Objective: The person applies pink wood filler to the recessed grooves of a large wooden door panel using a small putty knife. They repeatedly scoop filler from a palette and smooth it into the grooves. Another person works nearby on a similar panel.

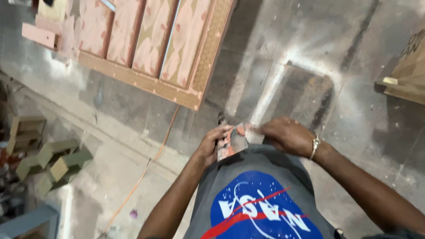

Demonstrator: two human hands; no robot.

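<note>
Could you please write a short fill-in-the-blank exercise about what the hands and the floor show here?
1. Both hands, left hand and right hand, hold a small orange-and-grey sheet of ____ in front of the body.
2. A metal ____ sits on the right wrist.
3. The thin orange cable runs across the dusty concrete ____.
4. The large patterned wooden panel lies ____ on the floor.

Missing words: sandpaper; bracelet; floor; flat
</note>
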